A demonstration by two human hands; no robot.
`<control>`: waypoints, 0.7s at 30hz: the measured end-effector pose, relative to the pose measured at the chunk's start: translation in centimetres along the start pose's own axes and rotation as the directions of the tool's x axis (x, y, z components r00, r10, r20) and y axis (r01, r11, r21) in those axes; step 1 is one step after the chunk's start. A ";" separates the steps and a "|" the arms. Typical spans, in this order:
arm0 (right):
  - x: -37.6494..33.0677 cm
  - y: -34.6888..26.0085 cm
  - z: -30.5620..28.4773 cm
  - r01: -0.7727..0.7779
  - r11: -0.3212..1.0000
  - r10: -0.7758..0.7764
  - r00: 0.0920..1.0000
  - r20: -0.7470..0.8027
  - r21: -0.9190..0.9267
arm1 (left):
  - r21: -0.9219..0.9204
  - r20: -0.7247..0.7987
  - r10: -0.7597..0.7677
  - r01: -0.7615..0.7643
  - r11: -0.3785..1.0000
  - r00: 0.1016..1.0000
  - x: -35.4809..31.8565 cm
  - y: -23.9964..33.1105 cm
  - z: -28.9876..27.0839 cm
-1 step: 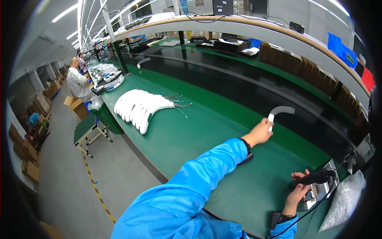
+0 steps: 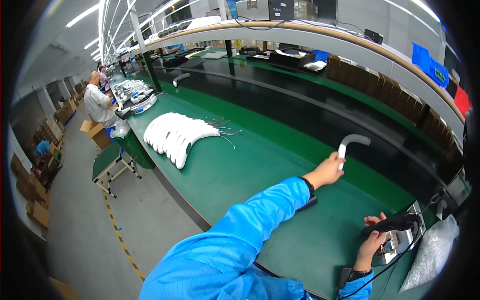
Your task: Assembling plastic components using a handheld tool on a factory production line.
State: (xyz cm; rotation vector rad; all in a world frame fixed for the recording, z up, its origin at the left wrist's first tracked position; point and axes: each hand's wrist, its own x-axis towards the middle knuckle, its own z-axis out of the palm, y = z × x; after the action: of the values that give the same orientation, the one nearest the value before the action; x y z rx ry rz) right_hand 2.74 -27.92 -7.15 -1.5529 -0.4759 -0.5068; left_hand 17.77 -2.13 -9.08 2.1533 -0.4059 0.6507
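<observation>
The curved white piece (image 2: 343, 149) is in the left hand (image 2: 326, 170), fingers closed on its lower end; its bend shows against the black belt (image 2: 280, 102) beyond the green surface (image 2: 250, 170). The right hand (image 2: 370, 244) has its fingers around a black tool (image 2: 392, 224), near a clear bag (image 2: 431, 255). Similar white pieces (image 2: 169, 134) lie in a row farther left.

The left hand (image 2: 326, 171) grips one end of a curved white piece (image 2: 346, 142), its other end against a dark belt (image 2: 300, 82). Nearer, the right hand (image 2: 371, 245) holds a black tool (image 2: 398, 221). Farther left, white curved parts (image 2: 171, 140) lie in a row on the green surface (image 2: 225, 170).
</observation>
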 end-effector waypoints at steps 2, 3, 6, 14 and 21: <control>-0.4 0.4 0.0 -0.049 0.998 0.048 0.998 0.039 0.030 | 0.008 0.031 0.094 -0.095 0.995 0.995 -1.6 1.3 0.5; -0.6 0.7 -0.2 -0.115 0.993 0.114 0.991 0.071 0.007 | -0.034 0.075 0.089 -0.087 0.996 0.993 -2.3 2.6 0.5; -0.7 1.8 -0.7 -0.182 0.983 0.177 0.971 0.161 0.016 | -0.264 0.124 0.067 -0.032 0.964 0.990 -5.1 6.9 1.3; -0.8 0.7 0.1 -0.299 0.954 0.298 0.922 0.246 -0.035 | -0.526 0.328 -0.220 0.371 0.765 0.919 -11.6 12.2 2.6; -1.7 1.7 -0.1 -0.273 0.961 0.272 0.914 0.299 -0.041 | -0.684 0.369 -0.015 0.282 0.672 0.929 -11.1 12.1 1.8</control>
State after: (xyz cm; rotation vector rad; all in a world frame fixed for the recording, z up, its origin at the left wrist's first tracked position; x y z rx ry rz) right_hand 2.31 -28.12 -9.51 -1.6715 -0.4806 -0.0502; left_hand 3.37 -10.11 -8.84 1.4732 -0.5487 -0.0227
